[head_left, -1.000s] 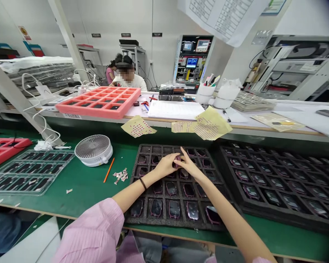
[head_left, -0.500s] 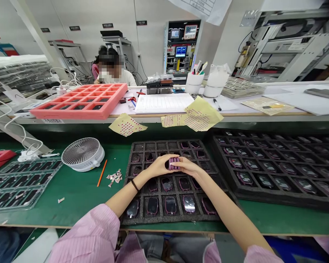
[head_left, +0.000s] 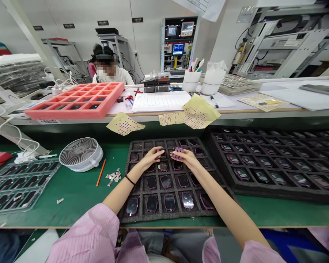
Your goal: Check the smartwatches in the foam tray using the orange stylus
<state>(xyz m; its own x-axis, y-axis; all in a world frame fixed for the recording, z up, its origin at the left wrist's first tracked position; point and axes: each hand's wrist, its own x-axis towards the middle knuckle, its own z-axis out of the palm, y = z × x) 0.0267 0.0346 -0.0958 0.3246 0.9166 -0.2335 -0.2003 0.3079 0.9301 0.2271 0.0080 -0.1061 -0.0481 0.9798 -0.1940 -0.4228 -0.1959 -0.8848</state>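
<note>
My right hand point(head_left: 186, 157) grips a small stack of purple-framed smartwatches point(head_left: 178, 152), held on edge above the dark foam tray point(head_left: 146, 145). To its left, my left hand point(head_left: 152, 157) pinches a single purple-framed smartwatch point(head_left: 160, 150), partly covered by the fingers. The hands are a short way apart, over the tray's upper middle cells. In the nearer rows, smartwatches such as this one point(head_left: 170, 202) lie screen up, one to a cell. Some cells in the back row hold nothing.
A second foam tray point(head_left: 237, 188) full of watches stands at the right. On the left are a white fan point(head_left: 80, 153), an orange stick point(head_left: 101, 172), small paper tabs point(head_left: 114, 176) and a clear tray point(head_left: 30, 190). A pink foam tray point(head_left: 68, 114) sits on the shelf; a person point(head_left: 123, 75) sits behind.
My hands have moved apart from being together around the stack. The left has drawn away leftward with one watch, while the right keeps the others.
</note>
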